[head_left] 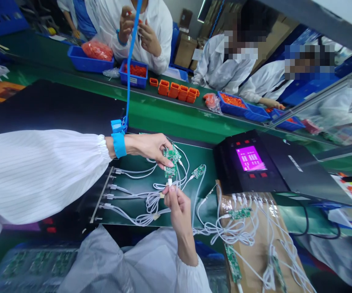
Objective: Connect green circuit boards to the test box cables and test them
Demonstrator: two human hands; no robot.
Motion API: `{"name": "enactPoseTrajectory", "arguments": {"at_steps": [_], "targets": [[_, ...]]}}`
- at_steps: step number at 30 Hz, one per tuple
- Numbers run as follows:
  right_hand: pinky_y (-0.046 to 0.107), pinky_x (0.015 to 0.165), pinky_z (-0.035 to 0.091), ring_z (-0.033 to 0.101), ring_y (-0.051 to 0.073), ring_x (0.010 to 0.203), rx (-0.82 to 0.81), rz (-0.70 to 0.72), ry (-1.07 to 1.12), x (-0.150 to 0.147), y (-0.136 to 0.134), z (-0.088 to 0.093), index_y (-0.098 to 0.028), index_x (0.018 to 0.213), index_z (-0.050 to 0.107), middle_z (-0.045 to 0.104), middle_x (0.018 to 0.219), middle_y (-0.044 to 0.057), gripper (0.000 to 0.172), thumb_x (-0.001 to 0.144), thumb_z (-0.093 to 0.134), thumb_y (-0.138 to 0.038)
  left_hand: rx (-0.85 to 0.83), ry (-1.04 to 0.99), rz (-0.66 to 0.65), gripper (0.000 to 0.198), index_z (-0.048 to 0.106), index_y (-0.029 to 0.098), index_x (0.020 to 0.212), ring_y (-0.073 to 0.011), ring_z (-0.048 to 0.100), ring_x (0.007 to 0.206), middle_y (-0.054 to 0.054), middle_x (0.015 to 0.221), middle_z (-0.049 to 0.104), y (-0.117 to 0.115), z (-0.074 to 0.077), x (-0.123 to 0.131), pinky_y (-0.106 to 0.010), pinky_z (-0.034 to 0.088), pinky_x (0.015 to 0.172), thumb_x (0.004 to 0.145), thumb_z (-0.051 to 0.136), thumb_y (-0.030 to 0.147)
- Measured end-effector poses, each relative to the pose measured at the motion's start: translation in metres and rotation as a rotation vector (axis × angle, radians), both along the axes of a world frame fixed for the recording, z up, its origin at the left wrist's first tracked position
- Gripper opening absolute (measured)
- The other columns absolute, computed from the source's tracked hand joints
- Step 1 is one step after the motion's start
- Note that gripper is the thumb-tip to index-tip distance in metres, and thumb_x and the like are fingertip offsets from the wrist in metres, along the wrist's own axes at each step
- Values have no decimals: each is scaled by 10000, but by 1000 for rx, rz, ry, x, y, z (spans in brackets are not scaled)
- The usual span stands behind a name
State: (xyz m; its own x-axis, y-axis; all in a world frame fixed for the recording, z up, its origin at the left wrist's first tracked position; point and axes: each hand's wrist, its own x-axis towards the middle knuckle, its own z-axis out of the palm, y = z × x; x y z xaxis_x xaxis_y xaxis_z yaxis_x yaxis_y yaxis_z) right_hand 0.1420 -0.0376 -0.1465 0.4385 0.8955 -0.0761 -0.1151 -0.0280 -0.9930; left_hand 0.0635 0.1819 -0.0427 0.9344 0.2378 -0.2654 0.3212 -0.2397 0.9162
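Note:
My left hand, with a blue strap round its wrist, grips a green circuit board by its upper part. Below it, my right hand pinches the white plug of a cable at the board's lower edge; the plug meets the board there, but I cannot tell how deep it sits. Just behind my left fingers, part of another green board shows. To the right lies a separate circuit board joined to a white cable. Bundled white cables lie beside my right hand.
On the right stands a black tester with a lit pink screen. Boards and tangled cables rest on cardboard below it. Another black box stands left. A blue cord rises from my wrist. Co-workers sit across, behind blue bins of orange parts.

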Motion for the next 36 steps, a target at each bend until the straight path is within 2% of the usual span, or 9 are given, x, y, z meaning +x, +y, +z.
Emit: {"name": "enactPoseTrajectory", "arguments": {"at_steps": [10, 14, 17, 21, 23, 25, 28, 31, 36], "targets": [[271, 549, 279, 268, 100, 548, -15, -26, -34, -1, 5, 0, -184, 835, 635, 315, 588, -79, 523, 971, 551, -681, -30, -4, 35, 427, 587, 195, 667, -197, 746, 708, 2, 629, 701, 1, -9, 1, -246, 432, 573, 659, 910, 474], [279, 619, 366, 383, 121, 586, -20, -109, -154, 10, 6, 2, -192, 888, 662, 370, 611, -63, 498, 1027, 478, -633, -37, -52, 175, 458, 698, 154, 973, -211, 725, 711, -41, 703, 732, -14, -3, 5, -275, 439, 586, 693, 906, 451], [334, 858, 462, 591, 178, 863, -18, -185, -424, 21, 0, 7, -199, 933, 691, 597, 826, 24, 445, 1057, 456, -556, -15, -89, 239, 606, 641, 117, 1220, -220, 726, 723, -53, 736, 739, -22, -1, 8, -288, 458, 608, 749, 878, 415], [402, 1011, 445, 598, 224, 1128, -11, -386, -684, 27, -16, 8, -204, 1190, 707, 642, 1204, 123, 389, 1055, 485, -494, 172, -134, 221, 488, 666, 108, 1188, -223, 721, 722, -67, 755, 739, -19, -5, 10, -299, 463, 610, 819, 816, 389], [388, 971, 458, 615, 216, 1066, -39, -435, -653, 24, -23, 7, -196, 1137, 706, 660, 1132, 113, 382, 1058, 481, -495, 288, -177, 220, 425, 699, 117, 1127, -228, 722, 742, -72, 780, 744, -17, -6, 10, -305, 475, 623, 823, 812, 392], [346, 843, 473, 611, 183, 858, -64, -399, -541, 17, -27, 6, -198, 977, 670, 651, 895, 53, 404, 1068, 449, -523, 363, -210, 212, 412, 721, 122, 1118, -235, 730, 774, -71, 786, 746, -19, -4, 10, -313, 504, 664, 828, 809, 401], [295, 649, 408, 454, 137, 624, -33, -343, -362, 2, -26, 4, -235, 814, 504, 467, 677, -40, 451, 1077, 382, -581, 431, -246, 192, 405, 732, 124, 1173, -220, 734, 797, -88, 878, 767, -29, 2, 8, -320, 546, 733, 862, 776, 380], [283, 622, 395, 408, 134, 632, 78, -409, -258, -15, -20, 5, -249, 890, 447, 409, 725, -49, 397, 1090, 332, -571, 441, -332, 172, 371, 708, 131, 1232, -188, 736, 812, -105, 1049, 774, -45, 6, 6, -304, 569, 742, 898, 723, 292], [285, 718, 512, 568, 127, 746, 143, -496, -424, -25, -15, 6, -223, 1056, 543, 557, 850, -9, 205, 1105, 419, -380, 442, -491, 105, 215, 697, 127, 1106, -160, 740, 814, -49, 915, 776, -64, 5, 1, -269, 581, 745, 902, 701, 195]]}}
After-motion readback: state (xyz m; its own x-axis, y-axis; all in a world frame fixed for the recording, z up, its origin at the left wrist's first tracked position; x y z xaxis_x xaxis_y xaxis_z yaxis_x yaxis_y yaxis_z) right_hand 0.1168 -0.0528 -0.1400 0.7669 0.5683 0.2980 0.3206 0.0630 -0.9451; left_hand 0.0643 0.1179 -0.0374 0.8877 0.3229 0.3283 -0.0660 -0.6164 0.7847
